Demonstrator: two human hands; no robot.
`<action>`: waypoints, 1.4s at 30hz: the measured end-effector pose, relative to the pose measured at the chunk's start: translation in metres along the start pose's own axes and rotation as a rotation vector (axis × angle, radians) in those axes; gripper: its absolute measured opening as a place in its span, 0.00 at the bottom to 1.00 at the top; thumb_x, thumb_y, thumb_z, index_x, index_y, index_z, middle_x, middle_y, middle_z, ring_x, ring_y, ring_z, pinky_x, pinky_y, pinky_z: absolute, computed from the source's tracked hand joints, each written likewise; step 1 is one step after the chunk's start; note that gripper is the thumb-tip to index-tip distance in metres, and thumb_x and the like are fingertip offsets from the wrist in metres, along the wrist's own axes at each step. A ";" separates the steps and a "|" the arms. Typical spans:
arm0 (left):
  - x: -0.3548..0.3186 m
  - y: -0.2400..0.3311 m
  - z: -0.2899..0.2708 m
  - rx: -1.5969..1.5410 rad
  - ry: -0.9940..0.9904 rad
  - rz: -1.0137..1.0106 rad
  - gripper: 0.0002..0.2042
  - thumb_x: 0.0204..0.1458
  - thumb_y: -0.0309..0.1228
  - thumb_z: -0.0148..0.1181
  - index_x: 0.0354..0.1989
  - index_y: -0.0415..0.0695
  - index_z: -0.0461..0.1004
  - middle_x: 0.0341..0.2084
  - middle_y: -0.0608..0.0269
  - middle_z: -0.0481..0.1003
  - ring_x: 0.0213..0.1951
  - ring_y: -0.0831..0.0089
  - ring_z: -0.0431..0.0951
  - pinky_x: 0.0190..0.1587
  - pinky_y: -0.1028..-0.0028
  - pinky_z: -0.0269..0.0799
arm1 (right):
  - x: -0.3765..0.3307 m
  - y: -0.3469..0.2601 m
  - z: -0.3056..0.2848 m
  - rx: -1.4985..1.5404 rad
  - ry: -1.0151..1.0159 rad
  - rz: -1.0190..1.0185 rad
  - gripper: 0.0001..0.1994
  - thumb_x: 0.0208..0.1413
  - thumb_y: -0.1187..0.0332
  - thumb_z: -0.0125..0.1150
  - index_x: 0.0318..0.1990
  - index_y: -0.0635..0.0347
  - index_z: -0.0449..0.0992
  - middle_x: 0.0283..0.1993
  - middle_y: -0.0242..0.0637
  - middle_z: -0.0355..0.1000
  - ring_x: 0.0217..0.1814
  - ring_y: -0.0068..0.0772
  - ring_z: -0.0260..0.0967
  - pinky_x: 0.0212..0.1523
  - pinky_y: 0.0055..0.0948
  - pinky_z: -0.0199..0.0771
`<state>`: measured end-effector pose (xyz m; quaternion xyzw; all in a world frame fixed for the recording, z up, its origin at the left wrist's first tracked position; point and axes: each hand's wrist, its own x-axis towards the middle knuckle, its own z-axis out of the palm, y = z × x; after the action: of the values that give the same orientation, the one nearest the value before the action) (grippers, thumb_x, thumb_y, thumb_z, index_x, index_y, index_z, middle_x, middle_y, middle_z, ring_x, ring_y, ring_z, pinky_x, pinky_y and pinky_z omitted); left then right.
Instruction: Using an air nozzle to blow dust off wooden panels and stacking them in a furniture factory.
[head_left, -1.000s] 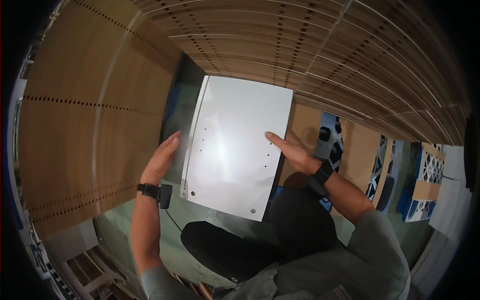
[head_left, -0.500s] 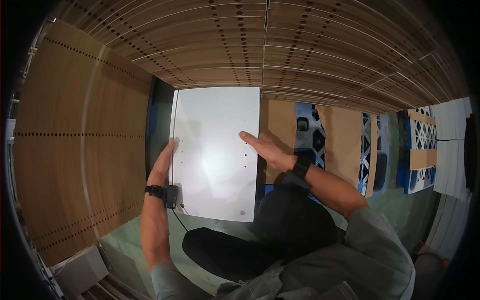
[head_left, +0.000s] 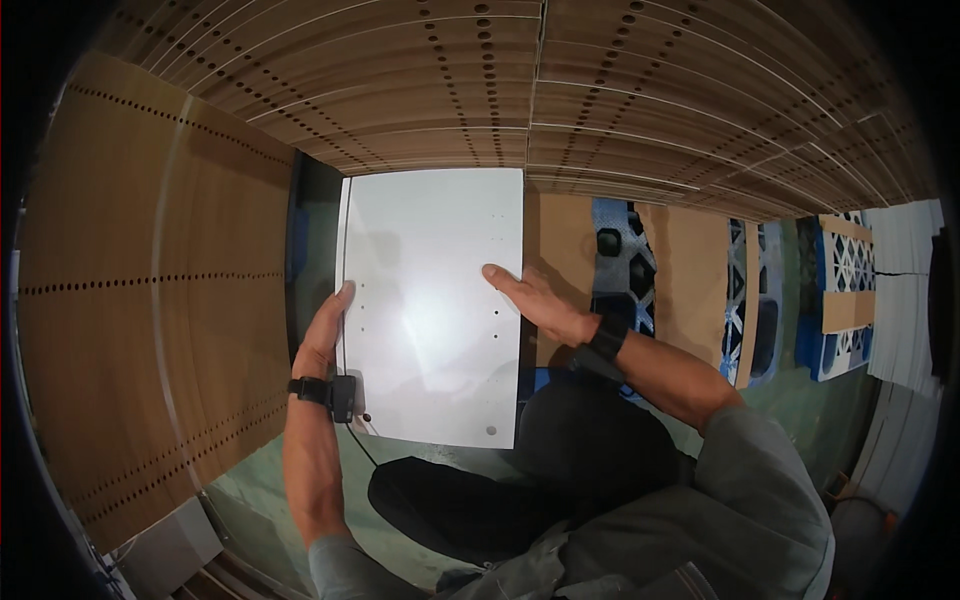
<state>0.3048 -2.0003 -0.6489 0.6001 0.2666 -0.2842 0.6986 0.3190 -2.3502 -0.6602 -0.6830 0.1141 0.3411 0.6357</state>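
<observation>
Gripping white panel (head_left: 430, 240), ctr, w/ R hand (head_left: 540, 303): thumb on top, fingers hidden past R edge. Clasping L edge w/ L hand (head_left: 325, 325). Held by opp. sides, prob. for balance. Just beyond, far side: brown boards (head_left: 580, 120). To R: blue pallet (head_left: 612, 275) w/ cardboard (head_left: 690, 290) atop. Can't make out any container.

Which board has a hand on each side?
The white board, with the left hand and right hand at its side edges. The brown boards ahead and at the left have no hands on them.
</observation>
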 end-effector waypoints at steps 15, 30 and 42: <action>0.003 -0.015 0.001 -0.007 0.042 0.012 0.27 0.68 0.51 0.54 0.60 0.38 0.75 0.48 0.58 0.82 0.47 0.69 0.83 0.51 0.69 0.79 | 0.009 0.030 -0.004 0.032 -0.012 -0.166 0.37 0.68 0.42 0.58 0.58 0.78 0.75 0.52 0.52 0.78 0.56 0.39 0.74 0.58 0.40 0.74; -0.129 -0.144 -0.004 -0.731 0.991 0.404 0.44 0.66 0.65 0.46 0.77 0.38 0.53 0.77 0.51 0.55 0.76 0.60 0.55 0.73 0.53 0.49 | 0.033 0.016 -0.009 0.258 -0.175 -0.081 0.33 0.72 0.48 0.57 0.71 0.69 0.66 0.72 0.38 0.67 0.73 0.31 0.63 0.74 0.32 0.61; -0.095 -0.202 0.125 -1.453 0.421 0.352 0.44 0.68 0.69 0.29 0.76 0.43 0.57 0.73 0.51 0.63 0.70 0.54 0.68 0.71 0.57 0.67 | -0.012 0.002 0.023 0.068 -0.136 -0.053 0.37 0.72 0.46 0.54 0.77 0.62 0.55 0.78 0.45 0.57 0.78 0.42 0.56 0.76 0.44 0.60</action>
<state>0.0973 -2.1411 -0.7027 0.0665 0.4139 0.1971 0.8863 0.3016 -2.3321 -0.6534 -0.6389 0.0639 0.3655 0.6738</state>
